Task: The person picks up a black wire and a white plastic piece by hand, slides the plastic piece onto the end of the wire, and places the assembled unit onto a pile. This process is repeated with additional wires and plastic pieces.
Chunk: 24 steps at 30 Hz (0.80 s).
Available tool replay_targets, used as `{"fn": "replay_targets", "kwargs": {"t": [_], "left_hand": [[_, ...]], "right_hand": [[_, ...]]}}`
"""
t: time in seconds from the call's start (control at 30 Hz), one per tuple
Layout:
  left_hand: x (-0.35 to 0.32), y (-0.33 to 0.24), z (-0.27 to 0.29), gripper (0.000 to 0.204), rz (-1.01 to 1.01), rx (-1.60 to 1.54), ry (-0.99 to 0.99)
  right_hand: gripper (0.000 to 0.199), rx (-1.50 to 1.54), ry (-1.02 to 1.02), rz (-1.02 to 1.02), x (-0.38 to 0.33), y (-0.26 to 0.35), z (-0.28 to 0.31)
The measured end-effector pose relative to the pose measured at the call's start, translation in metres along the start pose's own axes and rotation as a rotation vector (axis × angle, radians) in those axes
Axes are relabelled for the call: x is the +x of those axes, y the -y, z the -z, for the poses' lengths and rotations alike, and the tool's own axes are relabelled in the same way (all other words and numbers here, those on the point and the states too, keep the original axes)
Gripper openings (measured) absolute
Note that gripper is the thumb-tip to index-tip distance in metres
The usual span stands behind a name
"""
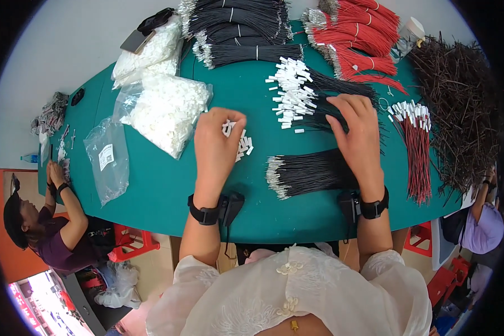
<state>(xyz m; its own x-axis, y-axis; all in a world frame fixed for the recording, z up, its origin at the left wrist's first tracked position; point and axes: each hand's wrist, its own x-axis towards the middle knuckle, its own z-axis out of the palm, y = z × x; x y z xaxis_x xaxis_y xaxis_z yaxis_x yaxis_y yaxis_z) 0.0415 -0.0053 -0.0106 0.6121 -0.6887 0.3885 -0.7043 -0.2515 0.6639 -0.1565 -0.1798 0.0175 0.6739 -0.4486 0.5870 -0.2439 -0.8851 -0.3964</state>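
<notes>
One wide green tabletop (235, 84), smooth and curved, is filling the space before me. A bristly heap of dark strands (453, 101) is sprawling at far right; a clear, crinkly bag (171, 109) is bulging with white bits on the left. Slim black bundles (246, 33) and red bundles (364, 31) are lying along the far side, banded tight.

Nearer, black wires with white tips (294, 92) are fanning out beyond a near black bundle (313, 173), whose thin strands are ending in pale points. The right hand (359, 129) is hovering around these wires, thumb standing wide of the fingers, nothing visibly gripped. The left hand (215, 131) is narrowing, thumb and forefinger nearly meeting; I can't tell whether they're holding anything. Just beside it, small, blocky white pieces (245, 144) are lying loose.

To me, the person is seemingly picking up a piece for a wire; the next move is probably calling for a fine pinch and careful alignment.
</notes>
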Motion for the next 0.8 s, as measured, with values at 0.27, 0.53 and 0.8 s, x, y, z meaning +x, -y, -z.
{"fn": "replay_targets", "kwargs": {"t": [0.27, 0.53, 0.8], "left_hand": [[-0.009, -0.001, -0.003, 0.021, 0.016, 0.306, 0.299], [-0.011, 0.003, -0.006, 0.022, 0.012, 0.291, 0.337], [-0.014, -0.003, -0.014, 0.016, -0.091, 0.247, 0.318]], "right_hand": [[0.013, 0.292, 0.553, 0.006, -0.026, 0.017, -0.017], [0.012, 0.285, 0.591, 0.004, -0.029, 0.020, -0.020], [0.011, 0.364, 0.549, 0.041, -0.027, 0.017, -0.021]]}}
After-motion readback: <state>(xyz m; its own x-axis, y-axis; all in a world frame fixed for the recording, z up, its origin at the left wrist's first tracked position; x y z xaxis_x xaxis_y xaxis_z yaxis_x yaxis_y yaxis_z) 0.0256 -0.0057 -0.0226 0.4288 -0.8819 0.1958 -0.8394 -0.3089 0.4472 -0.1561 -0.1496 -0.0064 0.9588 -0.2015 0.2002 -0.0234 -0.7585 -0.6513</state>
